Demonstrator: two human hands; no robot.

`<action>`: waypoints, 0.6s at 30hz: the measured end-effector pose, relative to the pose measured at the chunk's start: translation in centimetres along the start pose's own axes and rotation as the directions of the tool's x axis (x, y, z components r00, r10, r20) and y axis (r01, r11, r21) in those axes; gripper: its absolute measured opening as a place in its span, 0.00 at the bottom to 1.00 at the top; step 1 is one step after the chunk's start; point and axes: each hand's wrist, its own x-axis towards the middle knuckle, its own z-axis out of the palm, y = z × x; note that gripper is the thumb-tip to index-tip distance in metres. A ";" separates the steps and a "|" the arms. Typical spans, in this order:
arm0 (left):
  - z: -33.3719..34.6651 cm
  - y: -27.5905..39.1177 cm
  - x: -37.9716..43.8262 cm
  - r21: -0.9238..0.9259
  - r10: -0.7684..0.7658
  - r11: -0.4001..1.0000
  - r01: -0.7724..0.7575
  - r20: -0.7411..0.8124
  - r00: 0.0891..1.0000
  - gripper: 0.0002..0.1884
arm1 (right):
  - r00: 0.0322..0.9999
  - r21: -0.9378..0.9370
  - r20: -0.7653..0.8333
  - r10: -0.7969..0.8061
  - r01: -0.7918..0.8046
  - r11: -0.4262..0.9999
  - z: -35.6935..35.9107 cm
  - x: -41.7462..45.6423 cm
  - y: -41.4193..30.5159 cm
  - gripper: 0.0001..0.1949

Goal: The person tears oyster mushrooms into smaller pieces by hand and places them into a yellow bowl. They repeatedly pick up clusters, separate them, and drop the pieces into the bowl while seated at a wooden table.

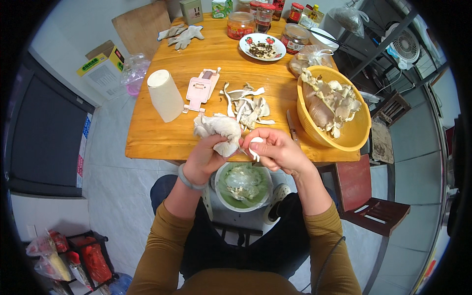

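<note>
My left hand [208, 156] holds a pale clump of oyster mushroom [221, 129] at the table's front edge. Close to its right, my right hand [278, 149] pinches a small white mushroom piece [255, 145] between thumb and fingers. Torn mushroom strips [254, 108] lie in a pile on the wooden table just beyond both hands. A small knife [291, 123] rests between that pile and a yellow plastic basket [363, 129], which holds larger mushroom clusters [328, 103]. Below the hands, a lined bin [243, 188] with scraps inside stands on the floor between the feet.
A paper roll [165, 96] and a pink plastic holder [199, 90] are on the table's left part. Work gloves [186, 37], a plate with food bits [278, 55], jars [240, 25] and a knotted bag [308, 61] sit farther back. A wooden chair [354, 180] stands at right.
</note>
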 end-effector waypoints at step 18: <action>-1.6 0.5 2.4 0.219 0.260 0.943 -0.251 -0.016 0.965 0.18 | 0.879 -0.823 -0.144 -0.455 0.148 0.548 1.3 1.2 1.9 0.12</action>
